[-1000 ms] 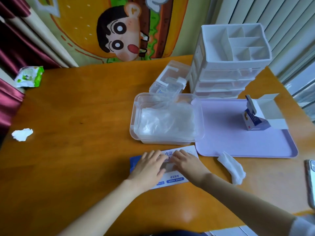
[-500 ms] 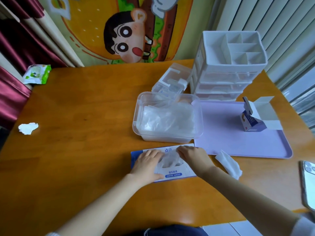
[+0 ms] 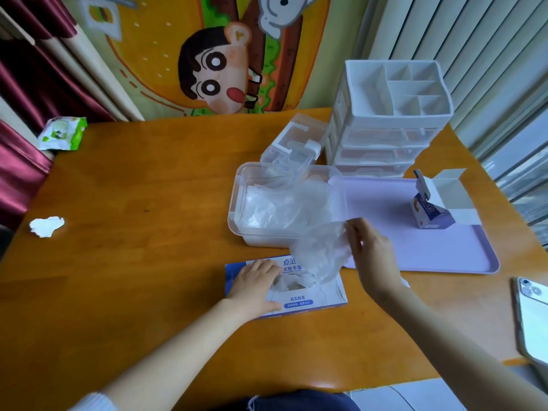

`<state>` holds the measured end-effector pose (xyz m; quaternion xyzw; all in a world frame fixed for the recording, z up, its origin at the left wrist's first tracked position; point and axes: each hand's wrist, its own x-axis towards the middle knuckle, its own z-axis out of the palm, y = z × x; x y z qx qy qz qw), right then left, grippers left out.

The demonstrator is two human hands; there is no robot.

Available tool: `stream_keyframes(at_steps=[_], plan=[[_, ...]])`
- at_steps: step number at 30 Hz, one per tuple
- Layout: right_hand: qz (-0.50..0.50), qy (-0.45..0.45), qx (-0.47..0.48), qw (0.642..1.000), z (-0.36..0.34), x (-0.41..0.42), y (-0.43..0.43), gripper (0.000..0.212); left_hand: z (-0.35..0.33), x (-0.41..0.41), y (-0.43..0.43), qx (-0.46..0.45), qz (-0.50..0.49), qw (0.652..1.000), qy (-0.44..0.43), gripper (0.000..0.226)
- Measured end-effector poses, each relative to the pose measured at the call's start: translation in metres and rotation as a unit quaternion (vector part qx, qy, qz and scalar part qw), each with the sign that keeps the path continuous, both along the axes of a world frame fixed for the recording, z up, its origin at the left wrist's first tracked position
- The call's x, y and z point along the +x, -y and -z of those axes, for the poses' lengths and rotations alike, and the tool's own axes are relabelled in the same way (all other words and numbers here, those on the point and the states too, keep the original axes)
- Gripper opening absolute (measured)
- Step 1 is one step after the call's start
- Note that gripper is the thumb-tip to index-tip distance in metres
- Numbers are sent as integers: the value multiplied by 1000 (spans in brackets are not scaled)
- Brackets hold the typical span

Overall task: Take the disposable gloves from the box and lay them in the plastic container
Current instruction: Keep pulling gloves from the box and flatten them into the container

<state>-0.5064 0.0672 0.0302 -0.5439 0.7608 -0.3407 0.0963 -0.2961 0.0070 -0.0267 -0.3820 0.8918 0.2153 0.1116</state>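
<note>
A flat blue-and-white glove box [image 3: 308, 301] lies on the wooden table near me. My left hand [image 3: 255, 287] rests flat on its left part, fingers straight. My right hand [image 3: 370, 250] pinches a clear disposable glove [image 3: 321, 252] and holds it up above the box; the glove's lower end hangs at the box opening. Just behind stands the clear plastic container [image 3: 237, 203], with several clear gloves [image 3: 281, 206] lying inside.
A lilac tray [image 3: 444, 250] with an opened small carton [image 3: 433, 206] sits to the right. Behind the container are a clear lid [image 3: 296, 140] and a white drawer organiser [image 3: 391, 120]. A phone [image 3: 533, 315] lies far right; a crumpled tissue [image 3: 47, 226] and a wipes pack [image 3: 63, 133] far left.
My right hand has lifted off the box, drawing a glove up and toward the right. My left hand stays pressed on the box.
</note>
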Motion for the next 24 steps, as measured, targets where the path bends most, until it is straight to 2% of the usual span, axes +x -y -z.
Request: stream_keyframes(at_steps=[3,5,7,9,12,14,18,19,21,23,24], plan=[[19,13,-30,999,-20,-7,7,17,-4,0,0,14,6,1000,7,72],[6,25,-2,1000,-26,-9,13,21,-9,1,3,57,-4,998,-6,73],[-1,36,35,999,-28,-11,16,23,-18,1,7,135,-73,986,-71,68],[-6,52,73,996,-27,-10,18,23,-32,-2,10,204,-154,951,-172,65],[-22,134,124,983,-25,-4,17,26,-53,-12,11,264,-202,901,-279,69],[-41,195,148,969,-25,1,17,28,-61,-18,12,263,-214,883,-324,62],[-41,256,214,942,-19,1,17,29,-66,-24,20,197,-259,868,-375,8],[-28,265,219,938,-18,0,18,27,-67,-23,23,183,-269,867,-379,1],[-16,316,194,928,-20,-2,16,26,-71,-22,29,171,-284,866,-376,6],[-56,364,199,908,-27,0,14,43,-77,-21,34,173,-288,870,-361,10],[-91,348,219,907,-28,2,13,59,-78,-20,35,180,-288,871,-355,11]])
